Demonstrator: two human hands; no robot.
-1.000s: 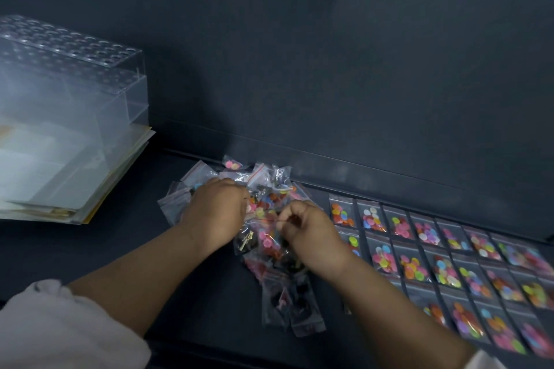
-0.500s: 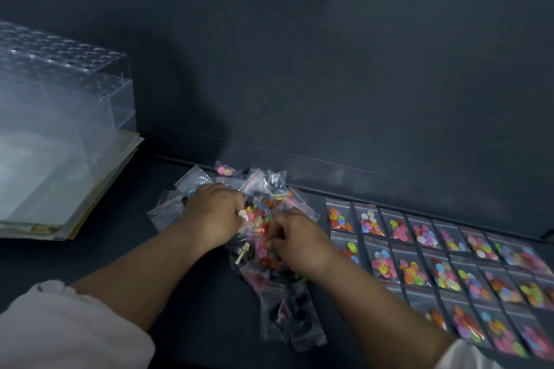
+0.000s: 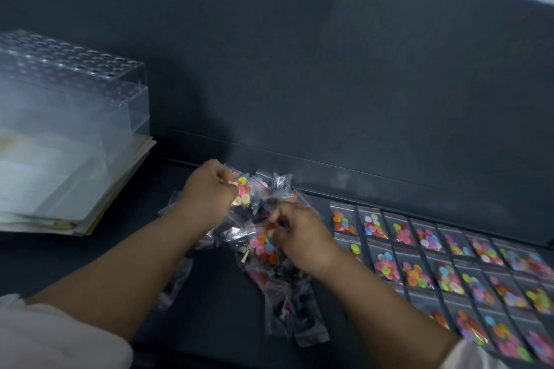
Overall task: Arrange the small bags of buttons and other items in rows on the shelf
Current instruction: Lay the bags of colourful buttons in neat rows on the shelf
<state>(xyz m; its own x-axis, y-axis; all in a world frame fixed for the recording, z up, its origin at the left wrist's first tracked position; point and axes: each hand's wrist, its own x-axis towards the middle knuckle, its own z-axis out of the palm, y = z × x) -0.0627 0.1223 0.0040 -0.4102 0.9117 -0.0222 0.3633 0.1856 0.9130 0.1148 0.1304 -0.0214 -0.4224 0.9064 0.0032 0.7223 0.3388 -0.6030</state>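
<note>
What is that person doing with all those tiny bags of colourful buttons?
A person is sorting small clear bags on a dark shelf. The left hand pinches a bag of red and yellow buttons above a messy heap of bags. The right hand pinches a bag of pink and blue buttons in that heap. To the right, rows of button bags already lie neatly side by side.

Left hand [image 3: 209, 193]: forearm bare, fingers curled, grip pinching a raised button bag [image 3: 244, 190]. Right hand [image 3: 299, 234]: lower, fingers curled, pinching a second bag [image 3: 263, 249].
</note>
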